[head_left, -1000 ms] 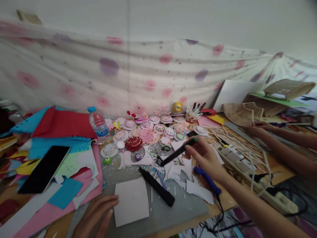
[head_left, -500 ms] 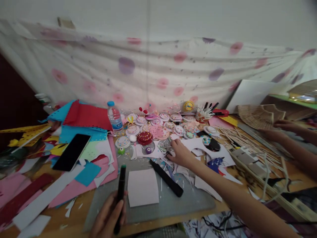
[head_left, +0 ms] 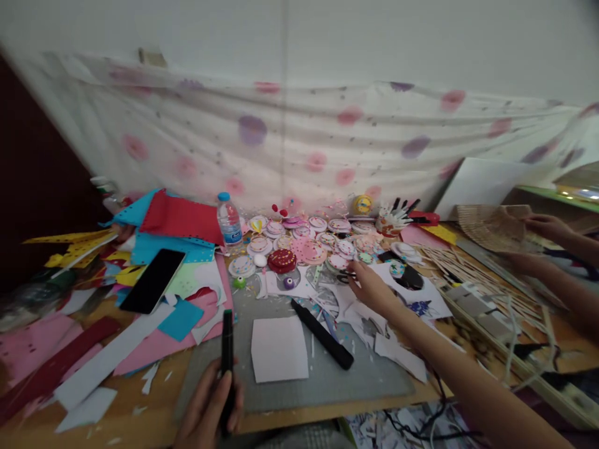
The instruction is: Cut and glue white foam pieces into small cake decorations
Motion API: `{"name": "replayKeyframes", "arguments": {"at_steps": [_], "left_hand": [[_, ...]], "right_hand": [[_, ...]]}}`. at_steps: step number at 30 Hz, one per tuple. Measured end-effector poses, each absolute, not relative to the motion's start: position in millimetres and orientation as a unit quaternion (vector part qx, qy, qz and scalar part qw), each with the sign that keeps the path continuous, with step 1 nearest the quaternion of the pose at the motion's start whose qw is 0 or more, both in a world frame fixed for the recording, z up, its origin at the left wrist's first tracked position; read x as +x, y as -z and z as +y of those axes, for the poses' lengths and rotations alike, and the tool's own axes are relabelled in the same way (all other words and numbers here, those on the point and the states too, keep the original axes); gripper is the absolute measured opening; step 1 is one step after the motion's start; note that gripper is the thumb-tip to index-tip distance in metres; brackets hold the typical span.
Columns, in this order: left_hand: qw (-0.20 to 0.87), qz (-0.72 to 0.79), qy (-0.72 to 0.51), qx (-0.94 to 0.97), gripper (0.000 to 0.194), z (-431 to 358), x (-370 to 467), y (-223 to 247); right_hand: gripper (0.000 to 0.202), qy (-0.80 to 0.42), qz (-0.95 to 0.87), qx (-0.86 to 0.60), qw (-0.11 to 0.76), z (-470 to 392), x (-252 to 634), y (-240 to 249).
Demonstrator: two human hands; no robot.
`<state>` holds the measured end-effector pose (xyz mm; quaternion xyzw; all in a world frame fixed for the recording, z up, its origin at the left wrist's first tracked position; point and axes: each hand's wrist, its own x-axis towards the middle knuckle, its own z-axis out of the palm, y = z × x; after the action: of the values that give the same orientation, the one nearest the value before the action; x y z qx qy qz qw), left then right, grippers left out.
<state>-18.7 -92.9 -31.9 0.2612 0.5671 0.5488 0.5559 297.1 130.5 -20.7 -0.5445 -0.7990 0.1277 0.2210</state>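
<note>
A black marker [head_left: 227,340] with a green end stands nearly upright in my left hand [head_left: 213,399], fingers wrapped round it, at the mat's front edge. My right hand [head_left: 367,284] reaches over paper scraps and pinches what looks like small dark-handled scissors [head_left: 345,276]; their blades are hard to see. Between my hands, a white paper piece [head_left: 279,350] lies flat on the grey cutting mat [head_left: 234,393]. Beside it rests a thick black pen-shaped tool [head_left: 322,335], slanted. White cut-out paper [head_left: 360,312] lies just below my right hand.
Decorated round paper pieces [head_left: 309,249] crowd the back, beside a water bottle [head_left: 229,221] and a cup of pens [head_left: 392,219]. A phone [head_left: 153,280] and coloured sheets lie left. At right are wooden sticks [head_left: 461,265], a power strip [head_left: 486,318] and another person's hands [head_left: 545,227].
My right hand has shifted right and slightly back, the dark scissors moving with it. My left hand keeps the marker upright. The view has turned slightly left.
</note>
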Motion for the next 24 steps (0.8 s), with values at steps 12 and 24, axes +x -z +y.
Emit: {"name": "replayKeyframes", "arguments": {"at_steps": [12,24], "left_hand": [[0.445,0.471,-0.284,0.707,0.023,-62,-1,-12],[0.188,0.418,-0.120,0.881,0.039,-28,-21,-28]], "right_hand": [[0.029,-0.648,-0.633,-0.311,0.287,-9,185,-18],[0.020,-0.779,-0.509,-0.249,0.269,1,195,-25]]}}
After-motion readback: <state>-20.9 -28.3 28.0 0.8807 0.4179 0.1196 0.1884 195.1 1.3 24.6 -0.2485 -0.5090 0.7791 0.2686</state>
